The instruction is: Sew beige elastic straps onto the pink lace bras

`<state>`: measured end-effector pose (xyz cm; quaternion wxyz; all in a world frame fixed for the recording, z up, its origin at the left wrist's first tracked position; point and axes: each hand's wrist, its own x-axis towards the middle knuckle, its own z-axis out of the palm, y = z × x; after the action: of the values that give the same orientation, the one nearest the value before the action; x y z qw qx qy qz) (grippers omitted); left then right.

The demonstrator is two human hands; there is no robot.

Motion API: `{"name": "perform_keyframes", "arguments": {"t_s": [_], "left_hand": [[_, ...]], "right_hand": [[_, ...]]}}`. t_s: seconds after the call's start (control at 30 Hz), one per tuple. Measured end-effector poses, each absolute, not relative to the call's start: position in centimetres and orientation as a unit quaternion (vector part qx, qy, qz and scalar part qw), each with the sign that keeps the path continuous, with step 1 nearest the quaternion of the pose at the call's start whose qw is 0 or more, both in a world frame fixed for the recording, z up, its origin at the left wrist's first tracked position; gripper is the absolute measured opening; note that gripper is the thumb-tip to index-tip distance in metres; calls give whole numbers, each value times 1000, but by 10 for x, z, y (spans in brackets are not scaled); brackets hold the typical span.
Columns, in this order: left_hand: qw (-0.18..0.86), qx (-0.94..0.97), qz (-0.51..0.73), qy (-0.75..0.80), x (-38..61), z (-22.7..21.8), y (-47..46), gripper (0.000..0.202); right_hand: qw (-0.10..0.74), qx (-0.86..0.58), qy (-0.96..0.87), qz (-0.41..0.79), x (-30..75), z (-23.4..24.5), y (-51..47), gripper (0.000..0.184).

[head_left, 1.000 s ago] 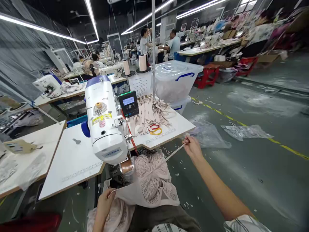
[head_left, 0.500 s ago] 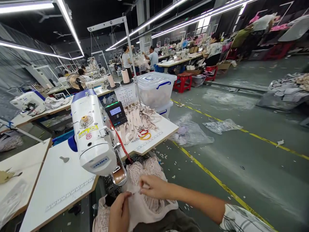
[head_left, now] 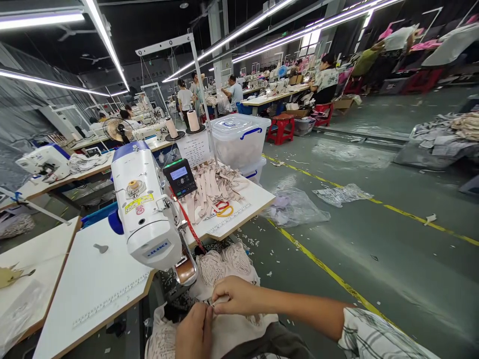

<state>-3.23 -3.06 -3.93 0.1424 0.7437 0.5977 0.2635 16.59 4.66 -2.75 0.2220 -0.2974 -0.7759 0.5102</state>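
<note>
Right hand (head_left: 238,295) nearer, left hand (head_left: 194,330) touching; garment (head_left: 237,328) (pinched)

White table (head_left: 93,284) with sewing machine (head_left: 144,199), heaped beige strips (head_left: 211,187) and scissors (head_left: 225,215) on top.

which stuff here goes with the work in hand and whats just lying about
With the work, seemingly:
pale lacy fabric, pinched by left hand and right hand
sewing machine
perhaps fabric strips, scissors

Lying about, apparently:
clear plastic bag on the floor
crumpled plastic
small pale scraps
</note>
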Motion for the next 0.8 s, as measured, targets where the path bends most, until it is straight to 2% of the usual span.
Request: {"name": "perform_keyframes", "arguments": {"t_s": [0.17, 0.27, 0.37, 0.43, 0.53, 0.63, 0.8], "left_hand": [[201, 730, 294, 584, -26, -29, -31, 38], [236, 724, 289, 580, -25, -25, -31, 40], [270, 723, 263, 579, -28, -26, -29, 45], [296, 719, 248, 578, -32, -26, -26, 47], [317, 708, 263, 574, -39, -19, -24, 38], [314, 711, 265, 571, -44, -7, -25, 30], [309, 741, 226, 552, -44, 9, -28, 21]], "right_hand": [[221, -341, -701, 587, 164, -34, 48, 23], [204, -321, -664, 644, 164, -38, 48, 23], [195, -317, -660, 652, 163, -43, 47, 27], [220, -343, -662, 630, 163, -45, 48, 26], [281, -367, -615, 639, 164, -44, 52, 27], [279, -294, -647, 646, 165, -38, 55, 33], [216, -119, -795, 553, 163, -20, 50, 33]]}}
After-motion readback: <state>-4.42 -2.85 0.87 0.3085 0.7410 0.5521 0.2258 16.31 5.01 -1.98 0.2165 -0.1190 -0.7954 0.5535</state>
